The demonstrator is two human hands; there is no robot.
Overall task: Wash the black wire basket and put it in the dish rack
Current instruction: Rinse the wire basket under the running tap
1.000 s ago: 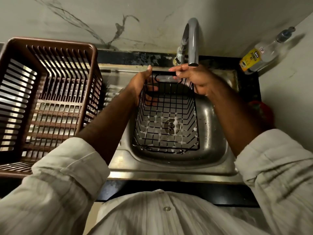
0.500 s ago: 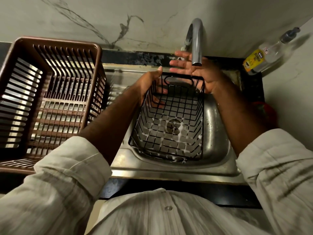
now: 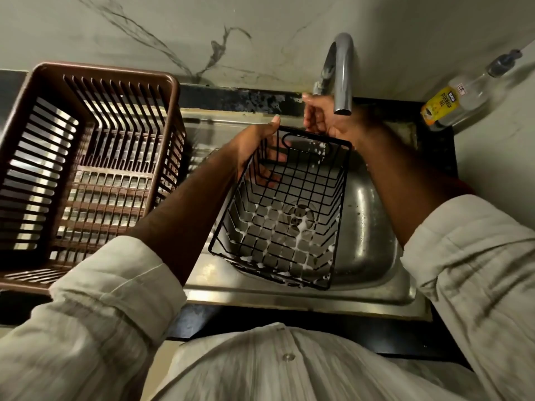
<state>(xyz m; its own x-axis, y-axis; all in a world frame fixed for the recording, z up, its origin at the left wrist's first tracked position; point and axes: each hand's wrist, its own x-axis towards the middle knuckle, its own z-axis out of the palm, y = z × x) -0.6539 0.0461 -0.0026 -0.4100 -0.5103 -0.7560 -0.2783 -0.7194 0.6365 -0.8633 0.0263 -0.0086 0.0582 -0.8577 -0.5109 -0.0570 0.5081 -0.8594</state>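
Left hand point(image 3: 254, 146) is gripping the soapy black wire basket point(image 3: 282, 209) by its far left corner, tilting it over the steel sink point(image 3: 373, 227). Right hand point(image 3: 327, 120) is reaching up by the faucet point(image 3: 343, 76), grip loosely curled, can't tell if it's holding anything.

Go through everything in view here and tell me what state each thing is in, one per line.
Black wire basket: tilted over the sink, suds on its bottom wires.
Left hand: grips the basket's far left corner.
Right hand: raised near the faucet base, off the basket.
Faucet: a thin trickle at most, hard to tell.
Dish rack: upright, nothing in it.
Dishwash gel bottle: leaning against the wall, nearly used up.
Sink: wet, drain uncovered.
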